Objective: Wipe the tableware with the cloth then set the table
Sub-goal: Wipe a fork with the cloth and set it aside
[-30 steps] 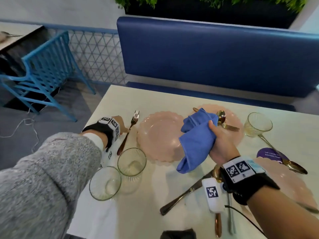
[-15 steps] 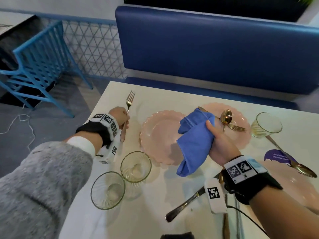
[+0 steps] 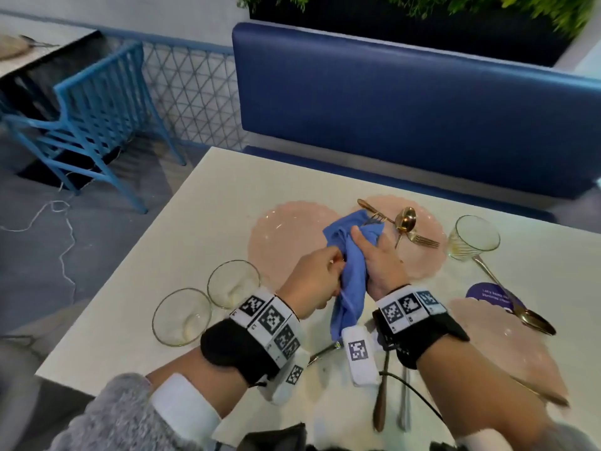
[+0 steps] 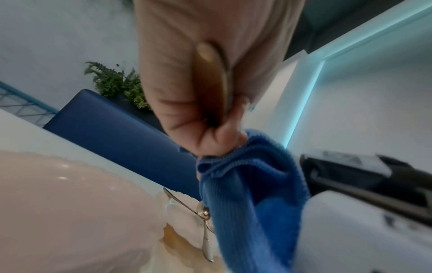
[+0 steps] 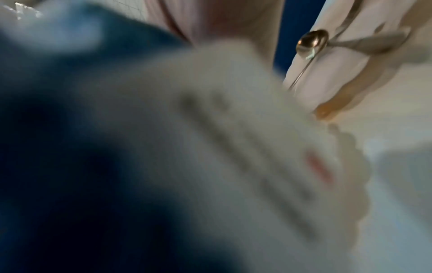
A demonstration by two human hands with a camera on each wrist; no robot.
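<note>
1 fork (image 3: 370, 219) is being wiped: left hand (image 3: 312, 278) pinches its handle, right hand (image 3: 379, 258) squeezes the cloth (image 3: 353, 271) around it. Plates, glasses, other cutlery look unplaced.

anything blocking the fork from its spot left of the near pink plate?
Nothing visible lies there. The fork is wrapped in the blue cloth, held by both hands. The bare table left of the plate is open; two glasses sit nearer.

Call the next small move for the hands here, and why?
Probably draw the fork back through the cloth. The left hand grips its handle, the right hand holds the blue cloth wrapped around it, and only the tines poke out on top, so the wipe looks barely started.
</note>
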